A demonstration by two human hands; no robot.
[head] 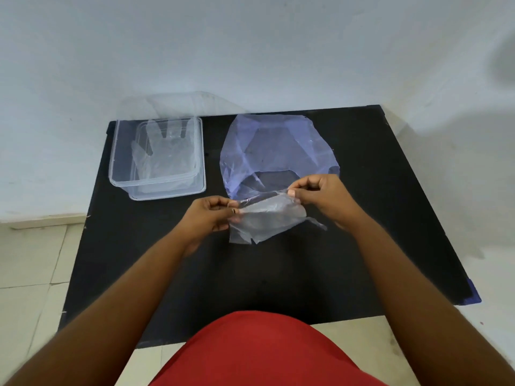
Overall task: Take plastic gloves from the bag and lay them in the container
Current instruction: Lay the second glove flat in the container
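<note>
A black table top [250, 274] is set against a pale wall [250, 45], with light floor tiles [30, 263] seen beside it. Above the table, a folded clear plastic glove [264, 218] is held up between both hands: its upper edge is pinched at one end by the left hand [210, 215] and at the other by the right hand [323, 195], fingers closed on the film. Just beyond the grip lies the bluish plastic bag [278, 146], its mouth facing the hands. Further off to the left of the grip stands the clear container [157, 154], in which one flat glove [164, 151] is laid (its fingers point toward the wall). How many layers are held cannot be told, the film being transparent and creased. The bag's contents are hard to make out. A red garment [259, 355] is cut off by the lower edge.
</note>
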